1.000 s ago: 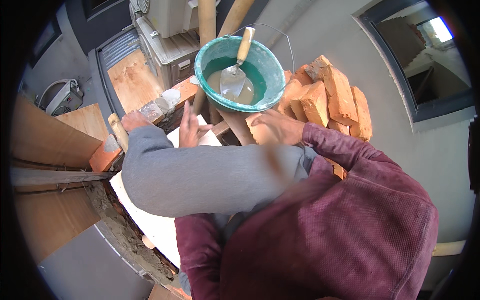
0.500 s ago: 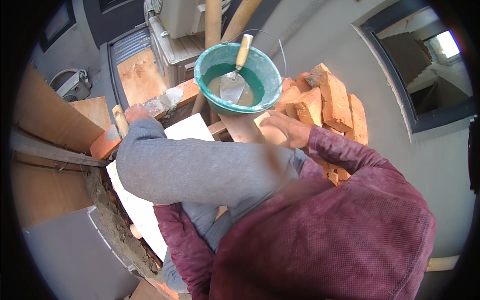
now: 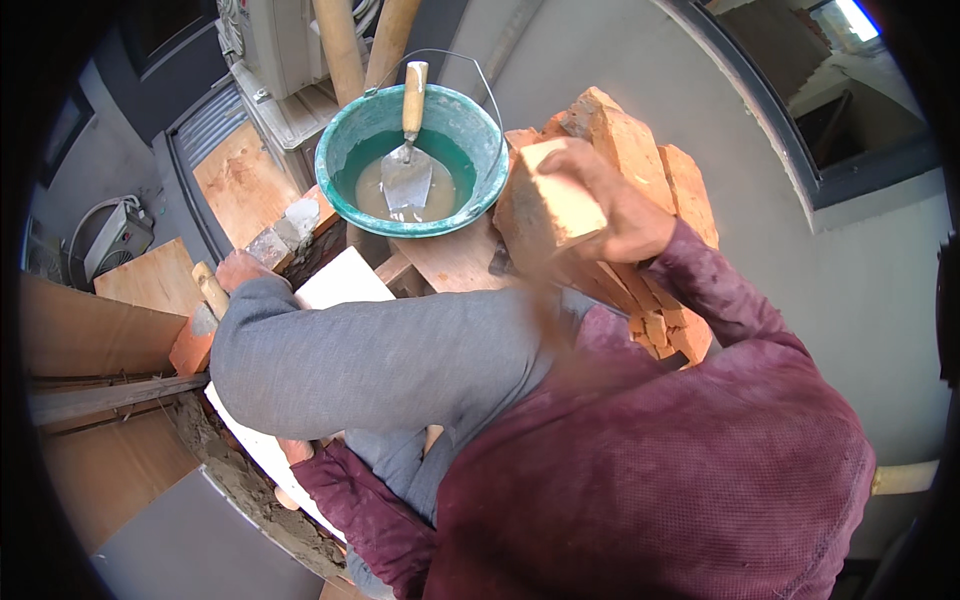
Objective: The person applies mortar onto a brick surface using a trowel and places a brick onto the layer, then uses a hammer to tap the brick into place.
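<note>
My right hand [image 3: 620, 210] is closed around an orange brick [image 3: 535, 215], raised above a pile of bricks [image 3: 625, 140] on the right. Beside that brick stands a green bucket [image 3: 328, 180] of cloudy water, with a trowel [image 3: 406, 178] leaning in it, its wooden handle up. My left hand [image 3: 297, 452] shows only in part below my bent knee, next to a white board [image 3: 262, 445]. Its fingers are hidden, so I cannot see whether it holds anything.
Wet mortar [image 3: 212, 440] runs along the wall edge at left. A wooden handle [image 3: 210, 290] sticks up near my bare foot [image 3: 243, 268] and a brick [image 3: 192, 345]. Wooden poles [image 3: 340, 50] rise behind the bucket. A window opening [image 3: 850, 110] is at upper right.
My right hand has lifted the brick up from beside the bucket to above the pile. The whole view has shifted somewhat, and a little more of my left hand shows.
</note>
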{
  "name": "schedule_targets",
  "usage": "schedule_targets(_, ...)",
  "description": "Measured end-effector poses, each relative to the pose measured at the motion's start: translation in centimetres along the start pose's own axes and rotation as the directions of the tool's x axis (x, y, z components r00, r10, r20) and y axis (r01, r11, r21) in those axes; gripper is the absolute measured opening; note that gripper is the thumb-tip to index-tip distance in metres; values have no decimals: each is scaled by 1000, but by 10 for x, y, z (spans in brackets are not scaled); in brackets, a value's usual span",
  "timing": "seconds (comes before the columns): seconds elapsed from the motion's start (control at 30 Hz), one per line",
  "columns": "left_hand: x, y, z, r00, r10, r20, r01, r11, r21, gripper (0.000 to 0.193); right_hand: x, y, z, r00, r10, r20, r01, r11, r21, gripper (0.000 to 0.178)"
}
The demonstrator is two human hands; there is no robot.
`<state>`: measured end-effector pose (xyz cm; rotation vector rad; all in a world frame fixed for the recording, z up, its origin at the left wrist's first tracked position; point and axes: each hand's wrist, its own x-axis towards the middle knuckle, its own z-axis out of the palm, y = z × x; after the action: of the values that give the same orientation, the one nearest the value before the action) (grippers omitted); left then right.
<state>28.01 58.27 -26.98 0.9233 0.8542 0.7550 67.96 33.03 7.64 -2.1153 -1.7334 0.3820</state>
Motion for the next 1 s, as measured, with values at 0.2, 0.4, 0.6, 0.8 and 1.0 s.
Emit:
schedule_targets(0.2, -41, 14, -32, 994, 106, -4, -105, 991, 79, 54, 23, -59, -20, 980, 23, -196, -18, 999, 30, 99)
schedule_targets(0.4, -95, 170, 80, 851, 481, 212, -520, 831, 198, 67, 106, -87, 12, 932, -278, -232, 353, 838, 417, 107)
schedule_targets(0.6, -130, 266, 115, 507, 769, 390, -768, 198, 609, 129, 187, -240, 70, 659, -734, -164, 613, 397, 683, 116)
schedule_targets(0.8, -136, 276, 42, 570, 820, 55, -610, 378, 696, 125, 248, -327, 95, 396, -918, 2, 553, 240, 798, 123)
schedule_targets(1.0, -156, 278, -82, 668, 696, -263, -203, 510, 836, 107, 293, -327, 107, 347, -889, 299, 370, 423, 827, 100)
